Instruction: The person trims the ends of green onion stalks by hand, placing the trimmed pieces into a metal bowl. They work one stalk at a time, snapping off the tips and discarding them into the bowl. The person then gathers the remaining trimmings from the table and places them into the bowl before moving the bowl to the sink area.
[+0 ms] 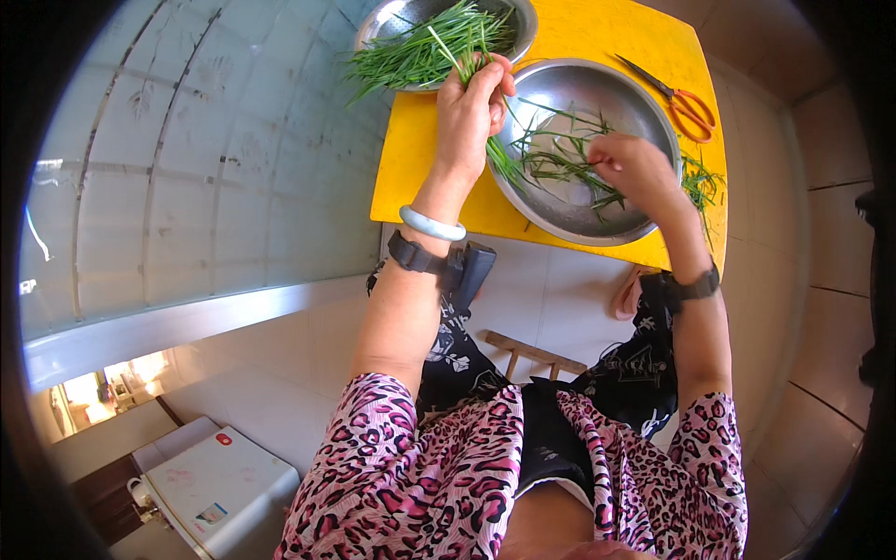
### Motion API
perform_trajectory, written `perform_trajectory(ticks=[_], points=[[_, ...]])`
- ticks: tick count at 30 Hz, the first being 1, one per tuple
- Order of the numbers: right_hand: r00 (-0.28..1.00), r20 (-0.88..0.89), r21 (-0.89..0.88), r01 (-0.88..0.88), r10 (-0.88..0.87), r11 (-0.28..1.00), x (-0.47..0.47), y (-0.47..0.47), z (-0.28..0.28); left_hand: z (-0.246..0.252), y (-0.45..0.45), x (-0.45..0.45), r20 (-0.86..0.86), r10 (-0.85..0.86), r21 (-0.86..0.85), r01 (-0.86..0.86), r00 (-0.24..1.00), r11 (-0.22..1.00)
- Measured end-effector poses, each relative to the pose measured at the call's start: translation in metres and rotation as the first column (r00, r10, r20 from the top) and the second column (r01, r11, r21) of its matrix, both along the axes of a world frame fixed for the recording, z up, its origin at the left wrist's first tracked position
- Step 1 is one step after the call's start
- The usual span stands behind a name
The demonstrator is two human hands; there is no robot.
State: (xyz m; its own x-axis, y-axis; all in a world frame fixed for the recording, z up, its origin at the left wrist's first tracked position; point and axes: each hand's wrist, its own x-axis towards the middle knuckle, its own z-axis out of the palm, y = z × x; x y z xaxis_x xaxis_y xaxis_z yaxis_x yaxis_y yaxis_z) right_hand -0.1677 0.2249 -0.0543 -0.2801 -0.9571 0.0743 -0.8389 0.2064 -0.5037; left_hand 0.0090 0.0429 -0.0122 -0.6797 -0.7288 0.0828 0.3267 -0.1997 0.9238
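Observation:
My left hand (pixel 476 98) grips a small bunch of green chives (pixel 505 161), or similar thin grass-like greens, between the two metal vessels. Stalks stick out above the fist, and the leaf ends hang below it over the rim of a steel basin (pixel 553 77). Inside that basin lie loose green strands (pixel 560 164) scattered on the bottom. Over the basin's right side is my right hand (pixel 630 168), slightly blurred, its fingers curled in close to the strands. Whether a strand is pinched in it cannot be seen. Behind my left hand, a larger heap of chives (pixel 427 52) fills a perforated metal colander (pixel 523 31).
Scissors with orange handles (pixel 689 115) lie right of the basin on the yellow table (pixel 413 161). Green scraps (pixel 700 185) rest by the table's right edge. A frosted glass panel (pixel 231 161) stands at left. Under the table are a wooden bar (pixel 535 353) and a pink slipper (pixel 625 294).

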Motion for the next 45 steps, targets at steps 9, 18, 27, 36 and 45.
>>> perform_trajectory(ticks=[9,18,27,36,45], points=[[0.993,-0.101,0.046,-0.062,0.066,0.997,-0.015,-0.021,0.010,-0.006,0.001,-0.003,0.032,0.007,-0.022,-0.006,0.999,1.000],[0.962,-0.187,0.200,-0.159,0.197,0.967,0.018,-0.062,-0.022,-0.002,-0.001,0.001,0.036,0.033,-0.043,-0.031,0.999,0.999],[0.965,-0.127,0.195,-0.204,0.231,0.959,0.010,-0.018,-0.009,-0.014,-0.001,-0.003,0.035,0.012,-0.051,-0.011,0.999,0.999],[0.939,0.298,-0.021,0.186,-0.172,0.982,-0.025,0.029,0.038,-0.012,0.006,-0.008,0.101,-0.013,-0.060,0.019,0.995,0.998],[0.949,0.122,-0.130,0.306,-0.291,0.943,-0.029,0.024,0.016,-0.005,0.014,-0.013,0.191,-0.132,-0.071,0.148,0.973,0.987]])
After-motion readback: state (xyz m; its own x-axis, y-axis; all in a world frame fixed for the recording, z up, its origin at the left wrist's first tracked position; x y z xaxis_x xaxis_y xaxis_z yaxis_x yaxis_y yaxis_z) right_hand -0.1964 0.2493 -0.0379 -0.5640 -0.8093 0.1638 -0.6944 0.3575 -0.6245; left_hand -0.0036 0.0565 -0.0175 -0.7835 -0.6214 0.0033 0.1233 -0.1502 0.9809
